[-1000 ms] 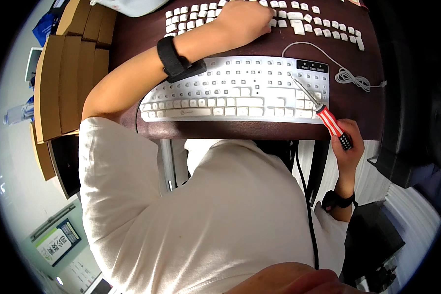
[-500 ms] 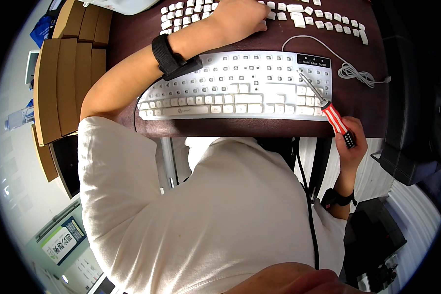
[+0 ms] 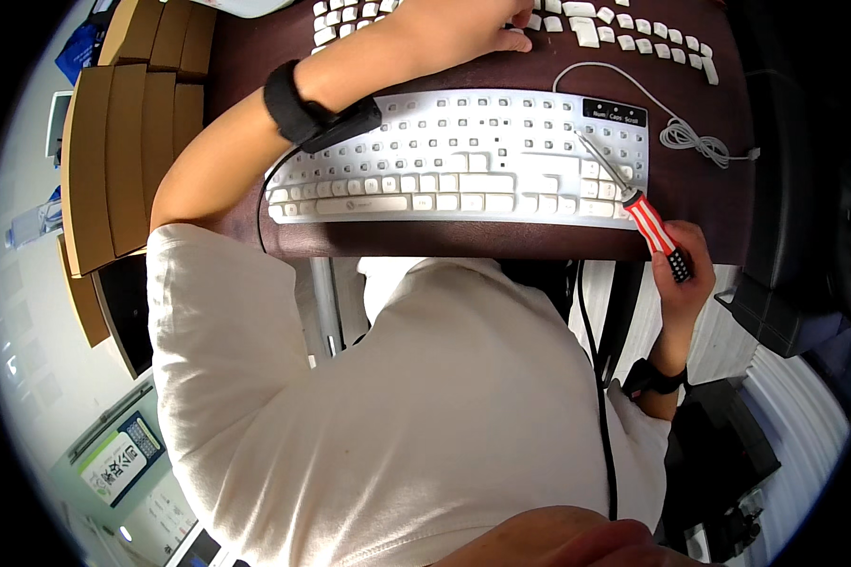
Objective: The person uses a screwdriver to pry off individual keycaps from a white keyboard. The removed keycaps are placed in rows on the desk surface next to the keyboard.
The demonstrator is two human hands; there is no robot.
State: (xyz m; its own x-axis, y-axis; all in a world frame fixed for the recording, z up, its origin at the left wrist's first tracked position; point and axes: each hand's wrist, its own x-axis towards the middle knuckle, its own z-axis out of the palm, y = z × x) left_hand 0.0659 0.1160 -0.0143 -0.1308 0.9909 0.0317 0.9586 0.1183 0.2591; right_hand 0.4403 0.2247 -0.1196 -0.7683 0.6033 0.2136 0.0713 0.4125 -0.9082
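Right hand [image 3: 683,274]: right of centre, closed around red-and-white striped screwdriver [image 3: 633,203], tip on white keyboard [image 3: 463,161].
Left hand [image 3: 454,28]: top centre, resting on loose keycaps [image 3: 624,33], grip cannot tell.
Cardboard boxes [image 3: 128,151]: brown, flat, upper left.
Green-white label [image 3: 113,468]: lower left.

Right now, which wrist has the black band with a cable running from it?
The left wrist: its black band has a cable trailing off. The band by the right hand, which holds the screwdriver, shows none.

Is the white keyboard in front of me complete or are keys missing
Keys missing: the keyboard shows many bare sockets in its upper rows, and loose keycaps lie on the desk beyond it.
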